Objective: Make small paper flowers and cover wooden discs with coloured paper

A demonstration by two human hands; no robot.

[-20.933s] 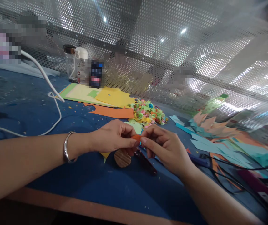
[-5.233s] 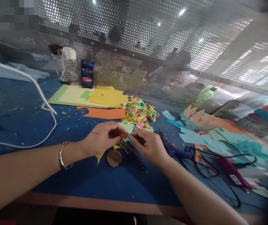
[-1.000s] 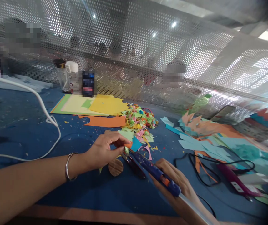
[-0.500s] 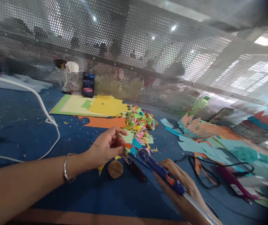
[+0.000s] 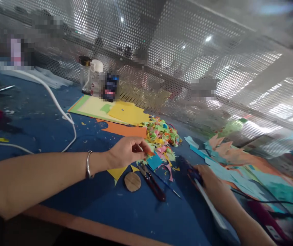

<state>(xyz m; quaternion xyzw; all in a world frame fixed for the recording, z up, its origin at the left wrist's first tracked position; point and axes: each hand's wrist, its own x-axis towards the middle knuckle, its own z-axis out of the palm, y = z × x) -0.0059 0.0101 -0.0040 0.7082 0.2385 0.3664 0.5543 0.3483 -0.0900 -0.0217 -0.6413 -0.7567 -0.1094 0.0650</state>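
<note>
My left hand (image 5: 125, 150), with a silver bangle at the wrist, pinches a small orange paper piece (image 5: 150, 153) between thumb and fingertips. Beside it lies a blue paper square (image 5: 154, 161). My right hand (image 5: 211, 181) grips a dark blue glue gun (image 5: 187, 168), blurred, with a long whitish glue stick (image 5: 213, 205) trailing from its back. Between my hands, dark-handled scissors (image 5: 153, 184) rest on the blue table, next to a round wooden disc (image 5: 132, 181) and a thin blue stick (image 5: 169, 187).
Behind my left hand are a heap of paper scraps (image 5: 161, 131), orange paper (image 5: 125, 129) and yellow sheets (image 5: 129, 112). Bottles (image 5: 96, 77) and a phone (image 5: 110, 87) stand by the perforated screen. A white cord (image 5: 46, 90) crosses the left; light-blue strips (image 5: 223, 172) lie right.
My right hand has drawn the glue gun rightward, away from my left hand. The scissors and thin stick are now more exposed. The view has shifted; my left hand still pinches the orange paper piece.
</note>
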